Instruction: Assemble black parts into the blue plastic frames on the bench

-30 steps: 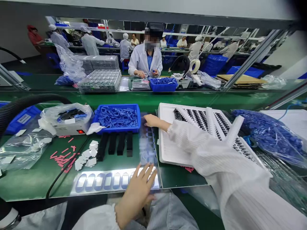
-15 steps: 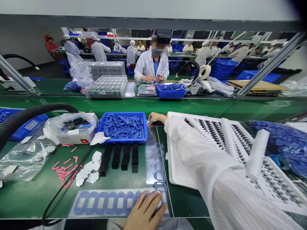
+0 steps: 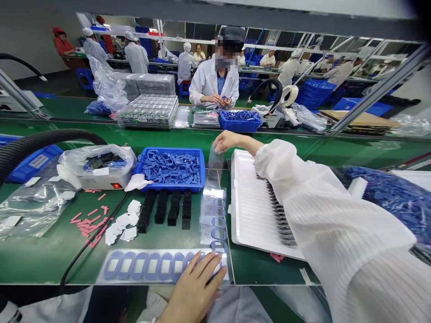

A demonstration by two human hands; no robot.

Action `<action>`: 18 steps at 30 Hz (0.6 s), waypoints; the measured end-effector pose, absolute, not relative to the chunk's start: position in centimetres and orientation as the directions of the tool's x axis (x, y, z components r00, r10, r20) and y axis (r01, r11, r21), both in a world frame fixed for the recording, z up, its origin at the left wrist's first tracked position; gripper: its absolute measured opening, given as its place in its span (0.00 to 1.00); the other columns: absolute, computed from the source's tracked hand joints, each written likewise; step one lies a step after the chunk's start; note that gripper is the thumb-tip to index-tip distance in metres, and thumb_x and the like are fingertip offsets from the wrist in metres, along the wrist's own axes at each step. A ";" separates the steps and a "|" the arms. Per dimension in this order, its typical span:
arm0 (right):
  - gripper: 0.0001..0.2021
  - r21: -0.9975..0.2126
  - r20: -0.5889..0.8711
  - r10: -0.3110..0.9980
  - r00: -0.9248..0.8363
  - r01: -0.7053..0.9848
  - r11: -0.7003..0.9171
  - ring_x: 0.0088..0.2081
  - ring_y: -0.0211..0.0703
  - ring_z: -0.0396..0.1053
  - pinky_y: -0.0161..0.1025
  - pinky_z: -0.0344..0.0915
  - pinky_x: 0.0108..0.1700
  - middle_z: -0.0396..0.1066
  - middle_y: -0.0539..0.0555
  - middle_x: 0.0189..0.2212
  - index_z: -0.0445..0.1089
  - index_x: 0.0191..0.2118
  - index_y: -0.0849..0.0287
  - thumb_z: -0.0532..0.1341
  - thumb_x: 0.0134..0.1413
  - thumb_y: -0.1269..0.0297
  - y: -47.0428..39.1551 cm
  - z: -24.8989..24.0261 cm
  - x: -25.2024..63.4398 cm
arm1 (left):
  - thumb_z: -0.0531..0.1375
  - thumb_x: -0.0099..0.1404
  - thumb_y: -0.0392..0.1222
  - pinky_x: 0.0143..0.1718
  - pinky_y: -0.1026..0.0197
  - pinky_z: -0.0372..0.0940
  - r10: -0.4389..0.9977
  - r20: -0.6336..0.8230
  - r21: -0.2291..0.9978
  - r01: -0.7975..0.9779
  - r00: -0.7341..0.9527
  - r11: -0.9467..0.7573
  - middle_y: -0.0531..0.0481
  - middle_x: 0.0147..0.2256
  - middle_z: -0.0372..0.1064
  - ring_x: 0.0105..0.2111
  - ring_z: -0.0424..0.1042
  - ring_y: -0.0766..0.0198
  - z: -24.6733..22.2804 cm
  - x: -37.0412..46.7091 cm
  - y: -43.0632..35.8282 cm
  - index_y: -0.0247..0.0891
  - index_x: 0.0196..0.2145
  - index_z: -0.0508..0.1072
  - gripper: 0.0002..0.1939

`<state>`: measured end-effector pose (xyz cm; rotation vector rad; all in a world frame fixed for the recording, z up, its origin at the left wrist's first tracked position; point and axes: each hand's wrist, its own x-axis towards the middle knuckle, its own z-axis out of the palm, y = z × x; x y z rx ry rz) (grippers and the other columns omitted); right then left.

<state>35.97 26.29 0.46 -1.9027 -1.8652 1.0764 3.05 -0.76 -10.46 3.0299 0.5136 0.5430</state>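
Resting open on a sheet of blue stickers [image 3: 138,267] on the desk [image 3: 50,260], the left hand [image 3: 198,285] leaves many stickers showing, while the right hand [image 3: 226,141] pinches a clear strip [image 3: 216,161].

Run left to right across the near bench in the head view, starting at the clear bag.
Clear bag, pink strips, white squares, black strips, upright column of clear film, white tray, bagged blue parts.
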 end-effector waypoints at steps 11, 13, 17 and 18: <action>0.11 -0.388 -0.401 0.902 -0.162 0.922 -0.006 0.39 0.41 0.69 0.43 0.68 0.41 0.69 0.53 0.41 0.68 0.43 0.63 0.58 0.58 0.61 26.6 -5.2 32.9 | 0.54 0.65 0.48 0.49 0.52 0.66 0.328 0.387 0.057 0.333 0.861 -0.941 0.53 0.53 0.67 0.52 0.66 0.59 -11.0 3.4 -0.9 0.42 0.50 0.67 0.17; 0.12 -0.348 -0.387 0.911 -0.142 0.938 -0.002 0.41 0.42 0.68 0.44 0.68 0.42 0.68 0.54 0.42 0.67 0.44 0.63 0.58 0.58 0.61 26.6 -5.7 32.4 | 0.55 0.64 0.49 0.49 0.53 0.66 0.330 0.400 0.059 0.335 0.855 -0.940 0.53 0.52 0.67 0.51 0.66 0.59 -11.1 3.5 -0.8 0.43 0.50 0.67 0.17; 0.14 -0.289 -0.334 0.938 -0.092 0.957 -0.010 0.43 0.43 0.67 0.46 0.67 0.44 0.67 0.55 0.44 0.65 0.47 0.62 0.58 0.58 0.61 26.5 -6.4 32.0 | 0.56 0.63 0.48 0.50 0.53 0.65 0.333 0.395 0.072 0.333 0.856 -0.940 0.52 0.52 0.68 0.51 0.66 0.58 -11.0 3.5 -0.7 0.42 0.51 0.67 0.18; 0.14 -0.278 -0.329 0.941 -0.081 0.960 -0.015 0.43 0.43 0.67 0.46 0.67 0.44 0.67 0.55 0.44 0.65 0.47 0.62 0.58 0.58 0.61 26.5 -6.5 31.8 | 0.55 0.64 0.47 0.50 0.53 0.65 0.331 0.393 0.071 0.330 0.858 -0.941 0.52 0.52 0.67 0.51 0.66 0.58 -11.0 3.5 -0.7 0.42 0.51 0.67 0.18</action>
